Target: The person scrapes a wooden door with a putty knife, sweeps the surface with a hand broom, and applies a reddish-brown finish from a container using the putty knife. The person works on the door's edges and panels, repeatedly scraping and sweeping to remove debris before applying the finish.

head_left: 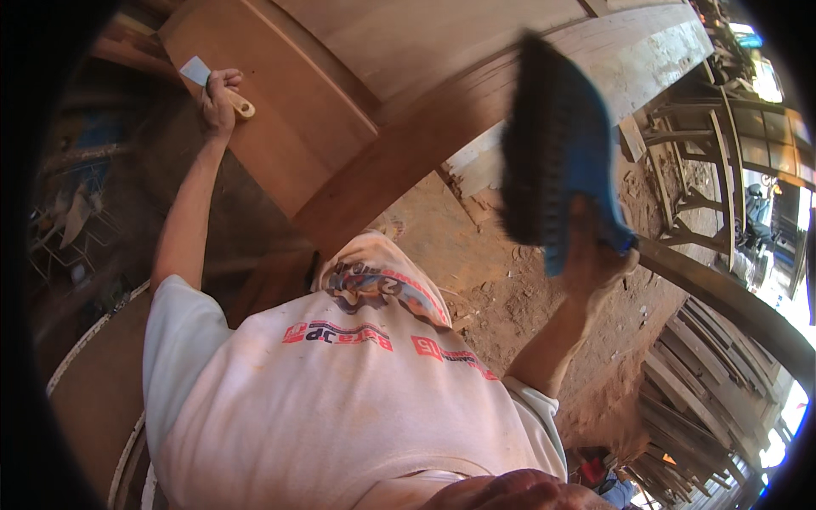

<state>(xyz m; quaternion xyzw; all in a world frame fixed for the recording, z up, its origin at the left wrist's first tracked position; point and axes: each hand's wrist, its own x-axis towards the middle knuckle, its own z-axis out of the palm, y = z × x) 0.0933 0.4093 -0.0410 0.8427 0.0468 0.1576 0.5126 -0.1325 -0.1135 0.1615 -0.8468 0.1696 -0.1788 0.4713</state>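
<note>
Your left arm (189, 217) stretched well forward, forearm bare, running almost straight into wrist. Left hand (219, 106) at far end of reach, fingers (228, 78) curled closed in grip. Your right arm (544, 344) angled forward and outward, forearm bare. Right hand (602, 268) likewise closed in grip, partly hidden, slightly blurred. Hands well apart, both ahead of your torso (374, 416).

Brush (569, 144) blurred, scraper handle (243, 105) partly behind left fingers (223, 80), brown panel (285, 98) cut off above
</note>
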